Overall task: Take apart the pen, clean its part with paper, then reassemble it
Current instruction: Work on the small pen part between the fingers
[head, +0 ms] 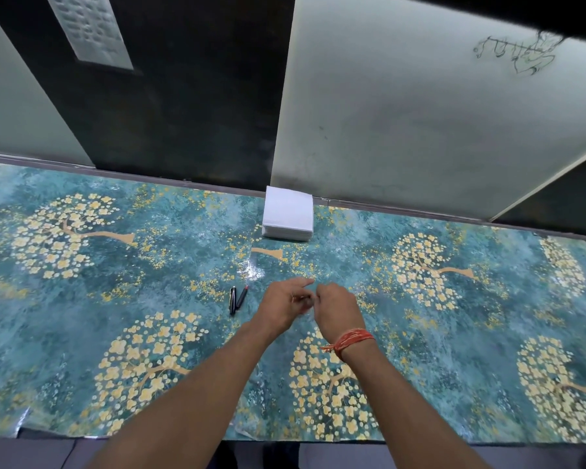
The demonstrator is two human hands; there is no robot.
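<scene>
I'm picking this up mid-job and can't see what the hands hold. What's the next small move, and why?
Probably reach the right hand forward to the white stack of paper napkins and take one sheet. Two dark pen pieces already lie apart on the teal flowered table cover, and both hands meet over something too small to make out, perhaps an inner part; the left hand has no paper either.
</scene>
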